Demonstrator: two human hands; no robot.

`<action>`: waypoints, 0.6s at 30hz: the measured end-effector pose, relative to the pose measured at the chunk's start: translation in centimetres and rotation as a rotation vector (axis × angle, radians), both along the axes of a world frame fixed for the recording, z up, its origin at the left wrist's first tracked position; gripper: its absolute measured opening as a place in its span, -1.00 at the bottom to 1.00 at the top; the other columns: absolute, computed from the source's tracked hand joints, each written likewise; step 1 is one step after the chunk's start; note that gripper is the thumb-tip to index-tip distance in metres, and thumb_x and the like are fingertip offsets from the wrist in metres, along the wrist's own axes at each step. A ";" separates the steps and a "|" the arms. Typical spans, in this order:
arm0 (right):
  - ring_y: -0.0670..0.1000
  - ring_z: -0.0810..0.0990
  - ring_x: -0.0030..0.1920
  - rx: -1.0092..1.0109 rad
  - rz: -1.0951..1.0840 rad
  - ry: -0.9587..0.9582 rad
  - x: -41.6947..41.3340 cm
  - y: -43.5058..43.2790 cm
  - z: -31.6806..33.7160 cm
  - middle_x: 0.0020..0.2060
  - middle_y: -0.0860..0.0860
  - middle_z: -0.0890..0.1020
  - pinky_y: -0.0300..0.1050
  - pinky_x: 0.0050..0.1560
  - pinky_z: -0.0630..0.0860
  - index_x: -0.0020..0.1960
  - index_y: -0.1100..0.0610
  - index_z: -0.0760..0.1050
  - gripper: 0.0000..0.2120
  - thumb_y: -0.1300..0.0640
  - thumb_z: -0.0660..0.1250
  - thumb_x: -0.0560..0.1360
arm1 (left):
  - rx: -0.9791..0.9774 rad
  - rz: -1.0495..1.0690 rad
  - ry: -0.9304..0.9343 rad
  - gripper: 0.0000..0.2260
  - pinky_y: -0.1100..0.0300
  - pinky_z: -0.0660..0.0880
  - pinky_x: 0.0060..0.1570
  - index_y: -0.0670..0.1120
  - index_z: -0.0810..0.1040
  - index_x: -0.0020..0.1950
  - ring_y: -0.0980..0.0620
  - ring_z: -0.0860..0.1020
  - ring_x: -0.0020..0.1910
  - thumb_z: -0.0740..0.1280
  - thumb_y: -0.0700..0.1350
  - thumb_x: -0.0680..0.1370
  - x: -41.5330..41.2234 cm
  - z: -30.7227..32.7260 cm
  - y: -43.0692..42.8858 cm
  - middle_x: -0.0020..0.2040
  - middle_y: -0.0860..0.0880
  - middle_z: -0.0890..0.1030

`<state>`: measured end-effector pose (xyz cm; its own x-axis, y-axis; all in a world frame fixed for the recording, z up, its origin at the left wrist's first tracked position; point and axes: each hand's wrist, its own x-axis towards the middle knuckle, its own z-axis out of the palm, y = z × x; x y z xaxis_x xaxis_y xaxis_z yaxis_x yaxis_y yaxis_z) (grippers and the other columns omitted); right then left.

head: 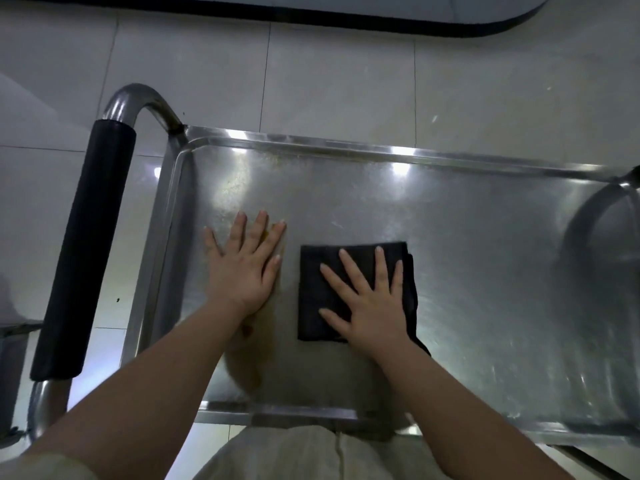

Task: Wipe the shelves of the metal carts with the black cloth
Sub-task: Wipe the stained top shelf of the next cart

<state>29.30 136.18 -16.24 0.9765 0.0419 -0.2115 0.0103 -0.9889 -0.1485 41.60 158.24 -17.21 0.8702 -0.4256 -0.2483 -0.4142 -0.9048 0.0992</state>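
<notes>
The metal cart's top shelf (pixel 485 244) fills the middle of the view, a steel tray with a raised rim. A folded black cloth (pixel 315 299) lies flat on it near the centre. My right hand (pixel 367 299) presses on the cloth with fingers straight and spread. My left hand (pixel 242 268) rests flat on the bare steel just left of the cloth, fingers straight. Yellowish smears show on the shelf around and below my left hand.
The cart's handle with a black foam grip (pixel 86 244) stands at the left end. A curved steel bar (pixel 595 202) rises at the right end. Pale floor tiles (pixel 346 81) lie beyond the cart, and a dark-edged counter base (pixel 381 19) runs along the top.
</notes>
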 end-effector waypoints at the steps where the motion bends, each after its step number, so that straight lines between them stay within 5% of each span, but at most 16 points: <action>1: 0.34 -0.17 0.54 -0.013 -0.050 0.008 3.4 -0.2 -0.1 0.59 -0.11 0.01 0.47 0.43 -0.18 0.57 -0.27 -0.03 -0.32 -0.45 -0.06 0.50 | -0.002 0.000 -0.007 -0.50 -0.37 -0.32 0.40 0.24 -0.10 0.59 -0.07 -0.13 0.60 -0.15 0.19 0.63 0.0 -0.1 0.0 0.61 0.09 -0.11; 4: 0.30 -0.32 0.53 -0.047 -0.116 0.087 13.3 -0.5 -0.2 0.59 -0.15 -0.17 0.42 0.42 -0.31 0.55 -0.31 -0.22 -0.32 -0.46 -0.15 0.50 | 0.008 -0.002 -0.023 -0.50 -0.35 -0.33 0.40 0.19 -0.09 0.58 -0.07 -0.11 0.60 -0.15 0.19 0.63 0.2 -0.2 -0.1 0.62 0.09 -0.08; 8: 0.29 -0.32 0.53 -0.058 -0.106 0.120 17.7 -0.1 0.0 0.59 -0.15 -0.17 0.40 0.43 -0.30 0.55 -0.29 -0.23 -0.30 -0.46 -0.14 0.49 | 0.021 0.011 -0.028 -0.46 -0.36 -0.28 0.42 0.10 -0.08 0.60 -0.06 -0.10 0.60 -0.14 0.20 0.62 0.5 -0.4 0.0 0.62 0.08 -0.08; 18: 0.39 -0.04 0.53 0.032 0.008 0.072 -4.1 1.9 0.4 0.58 -0.04 0.13 0.52 0.40 -0.02 0.57 -0.19 0.12 -0.29 -0.40 0.13 0.49 | 0.068 0.006 -0.012 -0.44 -0.39 -0.28 0.41 0.14 -0.16 0.61 -0.07 -0.17 0.59 -0.17 0.21 0.62 -0.1 -0.5 0.6 0.62 0.06 -0.15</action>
<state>25.18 138.09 -15.83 0.9585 0.0579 -0.2792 0.0067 -0.9835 -0.1810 41.52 158.83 -17.70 0.8758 -0.4026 -0.2664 -0.4093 -0.9118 0.0326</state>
